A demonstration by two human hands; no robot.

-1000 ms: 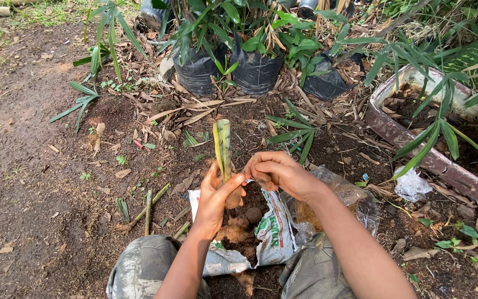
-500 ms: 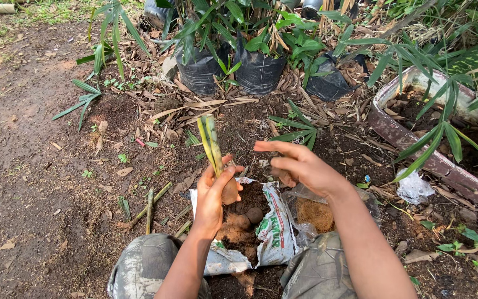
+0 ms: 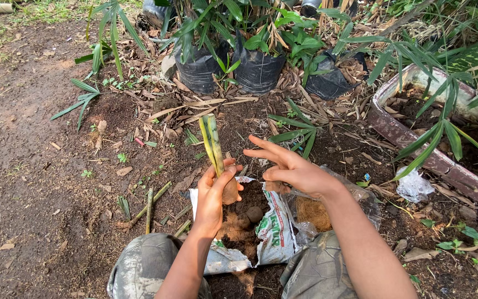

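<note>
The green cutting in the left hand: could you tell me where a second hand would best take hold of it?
Probably the bare stalk of the cutting above the left hand, pinched from the right, where the open right hand is. It stands nearly upright, free of the soil bag.

This is an outdoor garden or plant-nursery plot, with bare dark soil (image 3: 34, 166) strewn with dry leaves and cut stalks. Young leafy plants stand in black plastic grow bags (image 3: 258, 69) at the far edge, beside a long weathered trough planter filled with earth (image 3: 416, 144). An opened white plastic sack of potting soil (image 3: 272, 232) lies on the ground.
</note>
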